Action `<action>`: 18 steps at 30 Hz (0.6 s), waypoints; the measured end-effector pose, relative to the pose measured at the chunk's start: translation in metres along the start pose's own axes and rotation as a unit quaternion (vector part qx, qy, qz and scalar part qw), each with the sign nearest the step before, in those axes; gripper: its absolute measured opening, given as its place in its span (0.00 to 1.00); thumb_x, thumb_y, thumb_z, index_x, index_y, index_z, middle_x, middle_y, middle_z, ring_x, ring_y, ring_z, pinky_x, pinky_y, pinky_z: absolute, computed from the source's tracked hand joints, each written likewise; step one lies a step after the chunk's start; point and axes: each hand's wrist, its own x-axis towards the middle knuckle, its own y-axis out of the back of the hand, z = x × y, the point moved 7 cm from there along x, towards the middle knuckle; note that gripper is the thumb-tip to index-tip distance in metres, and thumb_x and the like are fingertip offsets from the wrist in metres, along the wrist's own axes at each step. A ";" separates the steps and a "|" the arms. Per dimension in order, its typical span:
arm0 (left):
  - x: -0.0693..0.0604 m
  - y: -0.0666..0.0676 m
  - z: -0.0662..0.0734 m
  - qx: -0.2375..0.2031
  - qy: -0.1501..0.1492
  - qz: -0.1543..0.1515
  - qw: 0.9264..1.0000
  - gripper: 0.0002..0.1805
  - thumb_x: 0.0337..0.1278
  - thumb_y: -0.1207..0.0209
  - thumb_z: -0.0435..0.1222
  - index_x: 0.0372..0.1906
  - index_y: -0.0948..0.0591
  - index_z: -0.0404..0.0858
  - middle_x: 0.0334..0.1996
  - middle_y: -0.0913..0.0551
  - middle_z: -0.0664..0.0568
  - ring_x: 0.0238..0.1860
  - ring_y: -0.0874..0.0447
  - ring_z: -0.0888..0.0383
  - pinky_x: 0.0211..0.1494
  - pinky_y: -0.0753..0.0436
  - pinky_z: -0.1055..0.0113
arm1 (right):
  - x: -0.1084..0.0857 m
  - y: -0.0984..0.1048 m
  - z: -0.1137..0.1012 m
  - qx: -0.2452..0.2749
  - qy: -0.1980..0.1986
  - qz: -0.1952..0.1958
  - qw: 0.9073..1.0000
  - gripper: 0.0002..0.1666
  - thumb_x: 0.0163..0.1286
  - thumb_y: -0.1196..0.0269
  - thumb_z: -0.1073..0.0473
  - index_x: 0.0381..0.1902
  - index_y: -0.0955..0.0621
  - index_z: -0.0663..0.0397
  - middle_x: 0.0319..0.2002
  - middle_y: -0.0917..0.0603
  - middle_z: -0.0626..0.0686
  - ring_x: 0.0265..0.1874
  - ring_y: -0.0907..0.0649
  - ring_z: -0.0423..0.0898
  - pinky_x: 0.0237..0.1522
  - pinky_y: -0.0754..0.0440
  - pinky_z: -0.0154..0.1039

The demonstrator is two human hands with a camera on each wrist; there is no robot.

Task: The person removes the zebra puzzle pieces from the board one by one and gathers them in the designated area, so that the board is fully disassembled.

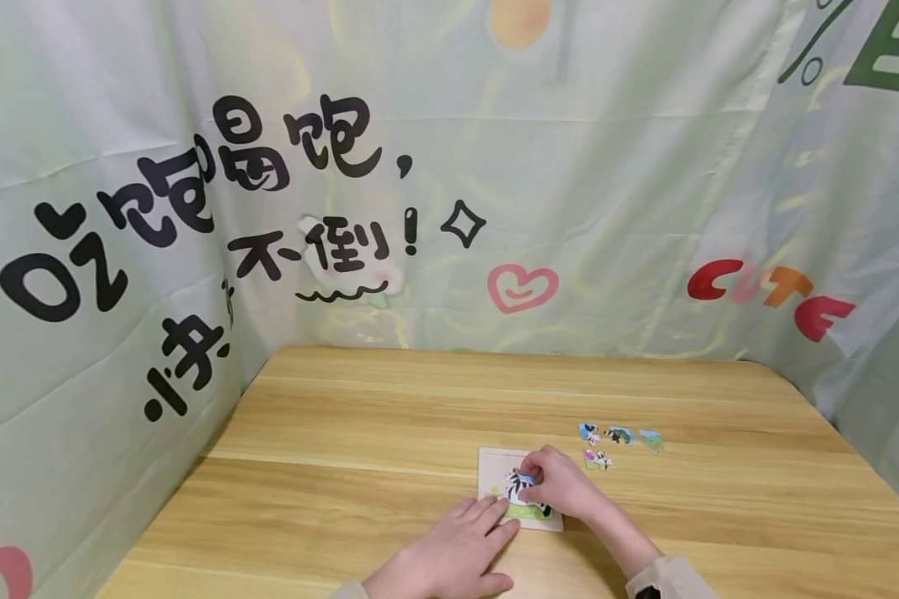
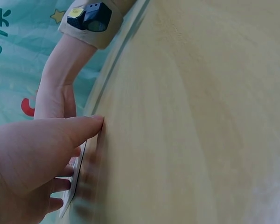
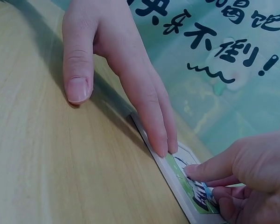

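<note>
A small square puzzle board (image 1: 492, 467) lies on the table, with a zebra picture (image 1: 517, 491) over green grass partly assembled in it. My left hand (image 1: 460, 545) rests flat with straight fingers on its near left corner, thumb on the tabletop. Over the board's upper right, my right hand (image 1: 565, 487) pinches a puzzle piece (image 3: 209, 191) with some blue on it, between thumb and curled fingers. The piece is mostly covered by the fingers and sits against the zebra picture. In the left wrist view the board shows only as a thin edge beside the left hand (image 2: 32, 163).
Several loose puzzle pieces lie right of the board, among them a blue-topped piece (image 1: 589, 432), a dark-patterned piece (image 1: 619, 435), a green piece (image 1: 651, 440) and a pink-and-white piece (image 1: 598, 459). The wooden table (image 1: 330, 466) backs onto a printed curtain (image 1: 607, 191).
</note>
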 end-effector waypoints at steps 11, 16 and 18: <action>0.002 0.000 0.001 0.013 -0.002 0.020 1.000 0.35 0.60 0.55 0.61 0.66 0.34 0.44 0.67 0.38 0.49 0.67 0.43 0.54 0.66 0.38 0.58 | 0.002 -0.001 -0.002 0.002 0.005 -0.011 1.000 0.15 0.44 0.29 0.69 0.28 0.24 0.59 0.28 0.29 0.50 0.29 0.29 0.44 0.32 0.28 0.36; 0.002 0.000 0.001 0.012 0.000 0.015 1.000 0.35 0.60 0.56 0.61 0.66 0.34 0.45 0.67 0.38 0.49 0.68 0.43 0.54 0.66 0.38 0.58 | 0.002 -0.001 -0.001 0.010 0.001 -0.013 1.000 0.16 0.44 0.29 0.69 0.28 0.25 0.59 0.28 0.29 0.50 0.29 0.29 0.44 0.32 0.28 0.36; 0.003 0.000 0.001 0.010 0.000 0.012 1.000 0.35 0.60 0.56 0.61 0.66 0.34 0.45 0.67 0.38 0.50 0.68 0.43 0.55 0.66 0.38 0.58 | 0.002 -0.001 -0.001 0.013 -0.001 -0.015 1.000 0.16 0.44 0.29 0.70 0.28 0.25 0.59 0.28 0.29 0.50 0.28 0.29 0.44 0.32 0.28 0.36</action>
